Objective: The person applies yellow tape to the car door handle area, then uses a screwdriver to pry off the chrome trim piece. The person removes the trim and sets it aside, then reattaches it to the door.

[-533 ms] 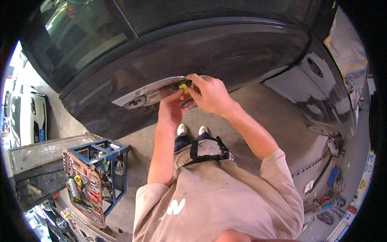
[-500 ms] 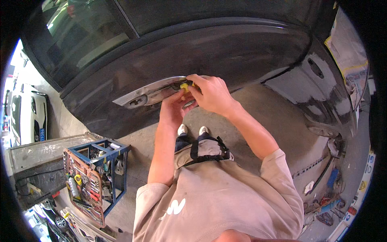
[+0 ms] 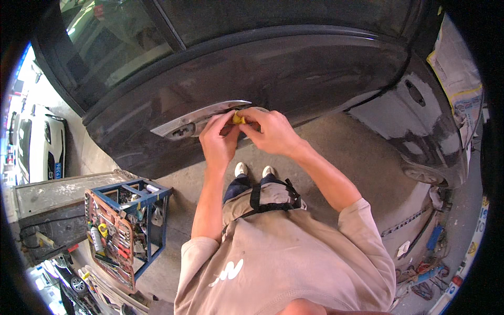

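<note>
A small yellow piece [image 3: 238, 118], which looks like masking tape, is pinched between both my hands. My left hand [image 3: 216, 140] is closed, its thumb and fingertips on the yellow piece from the left. From the other side my right hand [image 3: 274, 132] grips it too, thumb and forefinger bent together. Both hands are just in front of a dark car door [image 3: 310, 68], at its silver trim strip [image 3: 202, 116]. Left of my hands, a dark handle recess [image 3: 184, 131] shows below the strip. My fingers hide the strip's right-hand part and some of the yellow piece.
At lower left stands a blue metal cart [image 3: 155, 197] with an open tool case [image 3: 113, 236] against it. A white car [image 3: 34, 139] is at far left. A sanded grey panel [image 3: 386, 118] lies to the right. Cables and tools [image 3: 428, 273] lie at lower right.
My hands have drawn closer together around the yellow piece, and my left hand has risen toward the trim strip. The view has shifted slightly.
</note>
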Tool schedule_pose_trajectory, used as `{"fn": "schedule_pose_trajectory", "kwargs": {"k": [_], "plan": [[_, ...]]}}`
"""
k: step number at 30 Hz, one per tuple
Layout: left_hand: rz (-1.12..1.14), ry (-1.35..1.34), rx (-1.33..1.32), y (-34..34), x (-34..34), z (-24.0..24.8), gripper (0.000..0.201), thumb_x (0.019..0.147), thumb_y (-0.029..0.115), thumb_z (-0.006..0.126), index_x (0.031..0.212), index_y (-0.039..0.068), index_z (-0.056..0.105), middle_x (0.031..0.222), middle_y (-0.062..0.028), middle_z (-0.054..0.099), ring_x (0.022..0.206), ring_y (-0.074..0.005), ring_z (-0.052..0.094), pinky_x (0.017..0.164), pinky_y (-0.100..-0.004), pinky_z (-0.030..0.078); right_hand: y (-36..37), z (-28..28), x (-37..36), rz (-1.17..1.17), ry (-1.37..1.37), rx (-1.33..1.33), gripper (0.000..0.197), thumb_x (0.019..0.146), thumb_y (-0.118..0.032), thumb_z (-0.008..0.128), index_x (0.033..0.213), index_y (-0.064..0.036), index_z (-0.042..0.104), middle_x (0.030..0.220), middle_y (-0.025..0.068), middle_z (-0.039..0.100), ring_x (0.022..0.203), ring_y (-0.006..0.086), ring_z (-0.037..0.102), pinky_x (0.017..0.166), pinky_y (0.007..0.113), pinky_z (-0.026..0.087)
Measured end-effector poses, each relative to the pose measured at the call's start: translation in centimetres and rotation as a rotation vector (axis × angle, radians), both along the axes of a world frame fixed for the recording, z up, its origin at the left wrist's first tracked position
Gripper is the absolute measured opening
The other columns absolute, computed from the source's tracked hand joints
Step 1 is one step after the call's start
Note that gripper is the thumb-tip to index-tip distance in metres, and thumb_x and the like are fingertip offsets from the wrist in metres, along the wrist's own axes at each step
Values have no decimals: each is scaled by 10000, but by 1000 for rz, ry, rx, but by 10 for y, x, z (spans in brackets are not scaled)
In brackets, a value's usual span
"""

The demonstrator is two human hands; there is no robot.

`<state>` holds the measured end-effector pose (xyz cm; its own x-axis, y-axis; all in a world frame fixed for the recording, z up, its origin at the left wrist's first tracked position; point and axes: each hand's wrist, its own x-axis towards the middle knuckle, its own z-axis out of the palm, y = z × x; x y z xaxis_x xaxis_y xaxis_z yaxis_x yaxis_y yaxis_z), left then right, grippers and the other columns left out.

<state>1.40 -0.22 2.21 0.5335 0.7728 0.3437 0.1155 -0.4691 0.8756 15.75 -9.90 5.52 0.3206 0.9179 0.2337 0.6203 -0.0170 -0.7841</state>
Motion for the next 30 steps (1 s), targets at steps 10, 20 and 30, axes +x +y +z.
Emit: {"fn": "schedule_pose_trajectory", "kwargs": {"k": [10,20,30], "plan": [[4,77,93,14,-7,-4,336,749,-86,813,1078,-22,781,1042,-141,765,903,-196,752,789,-291,594,-3,-10,-29,-218,-223,-14,289,897,-194,731,1136,-54,650,775,161,732,694,362,727,593,439,572],[-72,-65,-369,16,-8,-7,281,818,-41,829,1093,-38,774,1062,-93,753,919,-137,711,834,-263,575,4,5,-4,-154,-384,-135,151,903,-205,685,930,-79,765,752,183,718,674,386,704,608,470,557],[80,-100,-376,1,6,-11,274,837,8,810,1100,-47,760,968,-92,768,863,-119,721,778,-260,589,18,-25,-27,-490,115,-81,180,862,-194,709,923,-43,787,746,182,732,662,302,723,623,391,538]]}}
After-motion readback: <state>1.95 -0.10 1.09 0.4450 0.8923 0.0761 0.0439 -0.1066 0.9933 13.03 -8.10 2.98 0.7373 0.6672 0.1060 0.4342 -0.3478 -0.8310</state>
